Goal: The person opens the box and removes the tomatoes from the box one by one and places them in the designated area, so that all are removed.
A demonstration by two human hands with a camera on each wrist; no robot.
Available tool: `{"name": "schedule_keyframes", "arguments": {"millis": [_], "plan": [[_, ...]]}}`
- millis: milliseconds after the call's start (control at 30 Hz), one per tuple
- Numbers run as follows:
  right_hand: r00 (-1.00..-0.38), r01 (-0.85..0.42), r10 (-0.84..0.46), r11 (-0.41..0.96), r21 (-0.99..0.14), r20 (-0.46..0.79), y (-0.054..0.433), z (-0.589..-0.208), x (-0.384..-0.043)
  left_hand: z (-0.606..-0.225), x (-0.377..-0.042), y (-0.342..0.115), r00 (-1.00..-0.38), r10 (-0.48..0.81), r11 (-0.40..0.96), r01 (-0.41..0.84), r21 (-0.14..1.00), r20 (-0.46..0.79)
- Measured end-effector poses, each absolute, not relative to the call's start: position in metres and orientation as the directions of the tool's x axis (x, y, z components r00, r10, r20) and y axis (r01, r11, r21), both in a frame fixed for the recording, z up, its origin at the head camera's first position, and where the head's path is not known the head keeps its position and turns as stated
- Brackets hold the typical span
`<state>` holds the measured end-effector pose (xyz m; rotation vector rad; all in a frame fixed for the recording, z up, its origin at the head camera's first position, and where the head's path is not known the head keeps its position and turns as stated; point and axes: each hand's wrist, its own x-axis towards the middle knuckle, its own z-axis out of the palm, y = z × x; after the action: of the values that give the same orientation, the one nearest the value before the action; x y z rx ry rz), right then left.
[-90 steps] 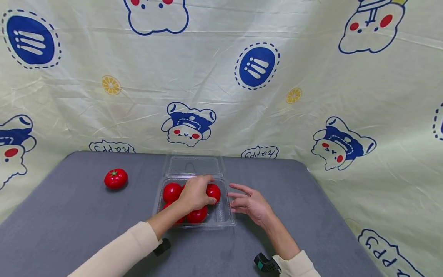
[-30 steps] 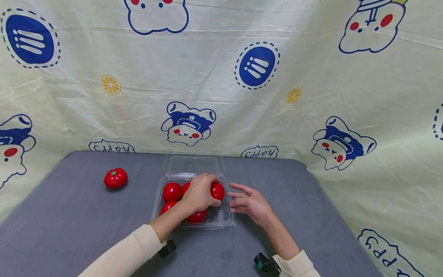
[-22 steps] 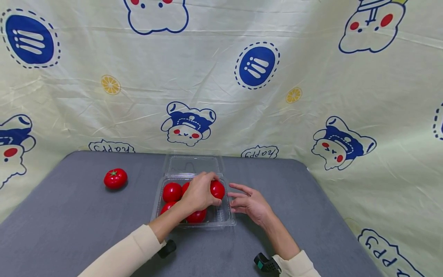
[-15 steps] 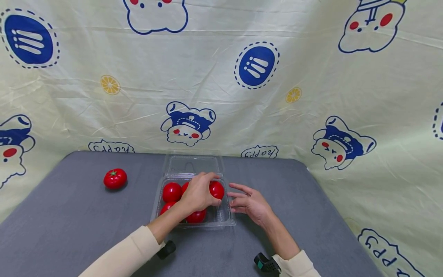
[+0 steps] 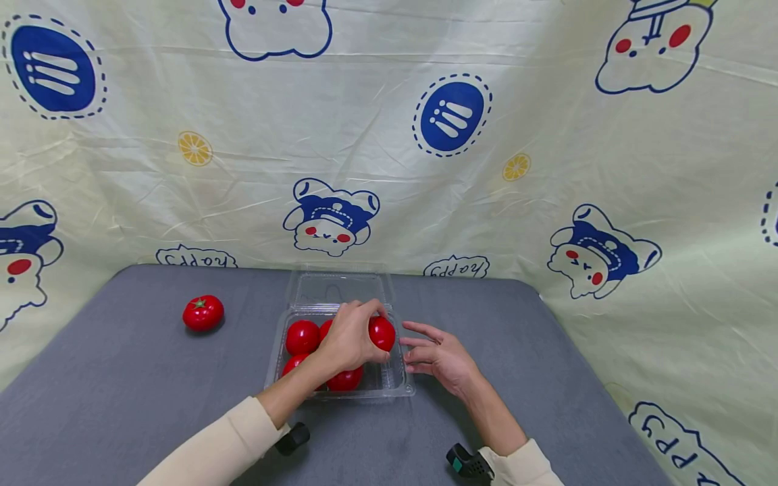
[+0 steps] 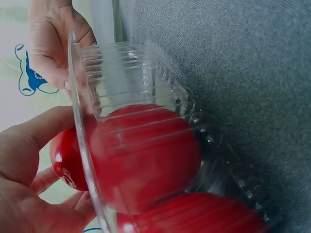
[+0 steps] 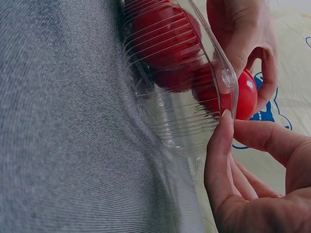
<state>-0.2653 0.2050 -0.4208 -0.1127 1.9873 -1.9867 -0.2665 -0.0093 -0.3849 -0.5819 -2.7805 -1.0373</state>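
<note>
My left hand (image 5: 349,341) grips a glossy red tomato (image 5: 381,335) with thumb and fingers at the back right of a clear plastic clamshell box (image 5: 392,386). In the left wrist view that tomato (image 6: 65,158) sits partly above the box rim. Several other tomatoes, such as the one at the box's back left (image 5: 302,337), lie inside; my left hand and forearm hide parts of them. My right hand (image 5: 444,358) is at the box's right side, fingers spread and loosely extended. In the right wrist view a fingertip (image 7: 225,115) touches the rim.
The box's transparent lid (image 5: 340,290) is folded back behind it. One more tomato (image 5: 203,314) with a green stem stands on the grey tabletop (image 5: 152,391) at the left. A patterned cream sheet (image 5: 389,202) hangs behind and beside the table.
Since three seconds ago my left hand has shifted slightly right and away from me with the tomato. Over the last second it has barely moved. My right hand has stayed in place.
</note>
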Motion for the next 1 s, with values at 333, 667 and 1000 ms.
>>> {"name": "schedule_keyframes", "arguments": {"millis": [333, 667, 1000], "plan": [[-0.940, 0.167, -0.296, 0.029, -0.986, -0.168, 0.206, -0.420, -0.265, -0.383, -0.265, -0.013, -0.942, 0.251, 0.679, 0.337, 0.653, 0.225], [-0.943, 0.176, -0.282, 0.033, -0.984, -0.178, 0.204, -0.422, -0.266, -0.382, -0.265, -0.020, -0.941, 0.236, 0.670, 0.337, 0.662, 0.241], [-0.943, 0.177, -0.282, 0.029, -0.984, -0.178, 0.205, -0.423, -0.266, -0.380, -0.262, -0.026, -0.947, 0.215, 0.629, 0.321, 0.708, 0.239]]}}
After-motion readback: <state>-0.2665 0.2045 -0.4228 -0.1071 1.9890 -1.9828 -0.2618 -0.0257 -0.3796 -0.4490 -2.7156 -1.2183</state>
